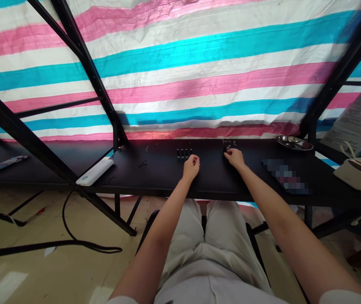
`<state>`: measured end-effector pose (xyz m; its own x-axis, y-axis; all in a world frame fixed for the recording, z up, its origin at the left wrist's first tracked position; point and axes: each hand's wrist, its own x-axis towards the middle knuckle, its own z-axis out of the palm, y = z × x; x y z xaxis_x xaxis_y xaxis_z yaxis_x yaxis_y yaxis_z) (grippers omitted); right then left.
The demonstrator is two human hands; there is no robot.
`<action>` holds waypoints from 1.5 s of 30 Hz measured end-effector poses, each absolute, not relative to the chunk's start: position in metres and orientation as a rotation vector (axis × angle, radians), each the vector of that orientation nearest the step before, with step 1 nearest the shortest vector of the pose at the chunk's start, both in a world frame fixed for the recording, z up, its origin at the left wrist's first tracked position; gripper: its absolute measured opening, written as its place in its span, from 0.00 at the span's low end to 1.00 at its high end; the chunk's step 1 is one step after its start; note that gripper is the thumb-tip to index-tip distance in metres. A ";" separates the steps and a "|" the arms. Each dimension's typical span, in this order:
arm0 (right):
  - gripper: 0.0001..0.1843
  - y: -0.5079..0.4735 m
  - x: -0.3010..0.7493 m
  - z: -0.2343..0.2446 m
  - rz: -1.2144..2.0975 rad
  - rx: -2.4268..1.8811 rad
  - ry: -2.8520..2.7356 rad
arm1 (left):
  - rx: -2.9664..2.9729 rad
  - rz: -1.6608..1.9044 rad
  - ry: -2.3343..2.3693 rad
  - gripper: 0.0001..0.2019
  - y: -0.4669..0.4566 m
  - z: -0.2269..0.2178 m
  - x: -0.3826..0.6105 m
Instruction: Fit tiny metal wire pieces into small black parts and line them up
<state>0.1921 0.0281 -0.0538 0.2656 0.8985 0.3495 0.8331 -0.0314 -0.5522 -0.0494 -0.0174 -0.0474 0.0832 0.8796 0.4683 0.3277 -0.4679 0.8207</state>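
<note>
A row of several small black cylinders with pale ends (182, 153) stands on the black tabletop (155, 175). My left hand (192, 166) is at the right end of that row, its fingers curled together; anything between them is too small to make out. Farther right, my right hand (235, 158) has thumb and forefinger pinched low over the table, beside small dark pieces (225, 148). What this pinch holds, if anything, cannot be told. Behind it lie several tiny pale pieces (228, 142) near the table's back edge.
A shiny metal dish (293, 143) stands at the back right, with a blurred flat packet (285, 176) before it. At far right sits a beige pouch (359, 174). A white oblong device (94, 172) lies left, by black frame posts (96, 84). Striped sheeting (199, 84) hangs behind.
</note>
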 end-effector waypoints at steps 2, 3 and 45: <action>0.10 0.029 0.193 -0.053 0.116 -1.882 -1.597 | 1.851 1.387 1.190 0.03 -0.017 -0.048 -0.049; 0.10 0.030 0.195 -0.052 0.114 -1.897 -1.612 | 1.852 1.388 1.188 0.03 -0.017 -0.047 -0.049; 0.13 -0.043 0.201 -0.075 0.146 -1.730 -1.531 | 2.430 0.489 1.720 0.25 -0.005 0.039 -0.084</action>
